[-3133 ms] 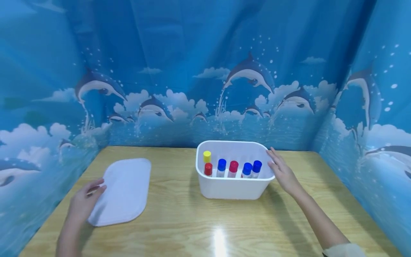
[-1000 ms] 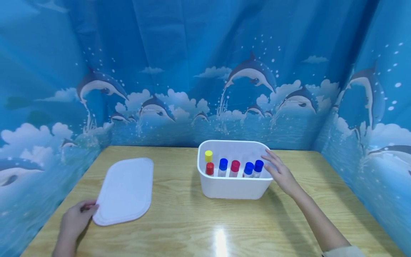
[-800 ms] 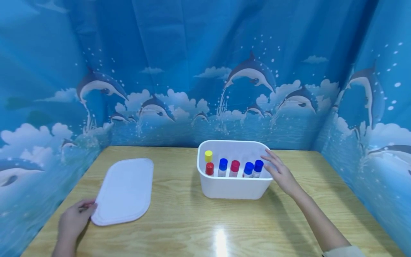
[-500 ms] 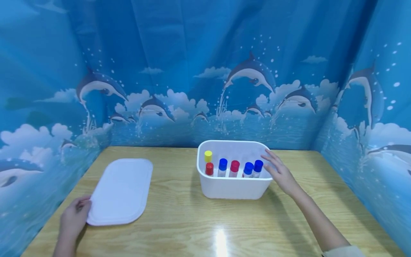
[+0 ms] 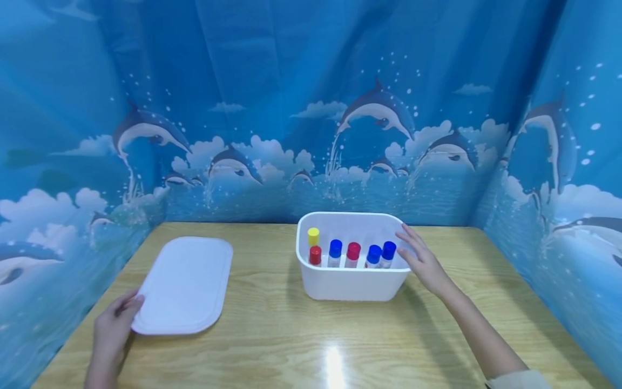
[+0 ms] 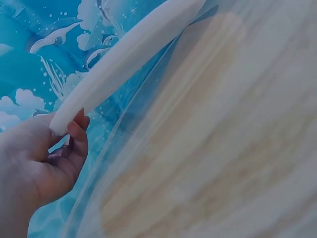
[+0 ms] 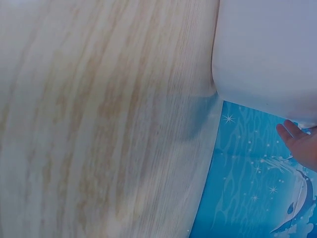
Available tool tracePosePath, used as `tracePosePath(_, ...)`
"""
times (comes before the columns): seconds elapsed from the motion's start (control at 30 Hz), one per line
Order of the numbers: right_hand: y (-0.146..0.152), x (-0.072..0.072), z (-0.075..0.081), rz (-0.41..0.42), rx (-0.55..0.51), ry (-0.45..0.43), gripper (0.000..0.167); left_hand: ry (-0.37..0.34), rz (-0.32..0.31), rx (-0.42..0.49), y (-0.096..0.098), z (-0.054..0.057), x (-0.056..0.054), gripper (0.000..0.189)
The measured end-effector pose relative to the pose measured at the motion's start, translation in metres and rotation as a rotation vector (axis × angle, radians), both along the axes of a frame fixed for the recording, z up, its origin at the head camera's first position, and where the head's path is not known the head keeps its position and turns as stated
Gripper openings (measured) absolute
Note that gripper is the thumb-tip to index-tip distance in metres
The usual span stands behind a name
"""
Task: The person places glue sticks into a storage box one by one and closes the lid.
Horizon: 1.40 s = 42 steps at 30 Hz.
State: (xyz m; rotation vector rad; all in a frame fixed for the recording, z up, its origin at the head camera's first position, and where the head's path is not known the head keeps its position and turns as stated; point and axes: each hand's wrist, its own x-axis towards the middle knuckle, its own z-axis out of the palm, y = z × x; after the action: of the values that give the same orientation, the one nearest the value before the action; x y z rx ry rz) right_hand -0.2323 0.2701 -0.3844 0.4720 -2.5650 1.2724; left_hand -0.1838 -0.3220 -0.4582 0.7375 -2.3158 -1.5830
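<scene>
My left hand (image 5: 114, 324) pinches the left edge of a white rounded lid (image 5: 187, 283) between thumb and fingers. In the left wrist view the lid (image 6: 129, 59) appears edge-on, raised off the table. My right hand (image 5: 425, 265) lies at the right end of a white plastic bin (image 5: 352, 285), fingers fairly straight and touching its rim. Inside the bin stand several bottles with coloured caps: a yellow cap (image 5: 313, 236), a red cap (image 5: 315, 255) and a blue cap (image 5: 335, 248) among them. The right wrist view catches the bin's side wall (image 7: 267, 54) and a few fingertips of the right hand (image 7: 302, 146).
A wood-grain table (image 5: 272, 346) carries everything. Blue dolphin-print curtains (image 5: 272, 108) hang behind it and along both sides. The bin stands near the table's back edge, right of the middle.
The left hand has gone from hovering over the lid to pinching its left edge, and the lid is now lifted a little. The right hand has stayed at the bin, barely moving.
</scene>
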Motion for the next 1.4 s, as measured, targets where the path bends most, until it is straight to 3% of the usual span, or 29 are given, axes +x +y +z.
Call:
tracePosePath(0.3, 0.0, -0.001, 0.0, -0.001, 0.008, 0.005, 0.042, -0.001, -0.041, 0.012, 0.017, 0.016, -0.003, 0.06)
tracePosePath(0.67, 0.0, -0.002, -0.002, 0.012, -0.011, 0.049, 0.037, 0.145, -0.102, 0.047, 0.039, 0.034, -0.009, 0.047)
tracePosePath(0.8, -0.003, 0.001, 0.002, 0.007, -0.011, 0.045, 0.036, 0.172, -0.137, 0.056, 0.037, 0.028, -0.018, 0.047)
tracePosePath(0.93, -0.014, 0.013, 0.018, 0.002, -0.016, 0.029, 0.035, 0.166, -0.17, 0.08, 0.027, 0.011, -0.032, 0.05)
tracePosePath(1.0, -0.019, 0.019, 0.026, -0.003, -0.015, 0.019, 0.034, 0.169, -0.18, 0.092, 0.026, 0.009, -0.037, 0.051)
tracePosePath(1.13, -0.021, 0.022, 0.03, -0.005, -0.015, 0.018, 0.034, 0.183, -0.173, 0.083, 0.038, 0.028, -0.036, 0.051)
tracePosePath(1.3, -0.009, 0.009, 0.012, -0.005, -0.01, 0.015, 0.036, 0.216, -0.17, 0.065, 0.057, 0.059, -0.03, 0.051)
tracePosePath(1.4, -0.003, 0.002, 0.003, -0.008, 0.002, 0.011, 0.037, 0.187, -0.194, 0.024, 0.064, 0.077, -0.027, 0.056)
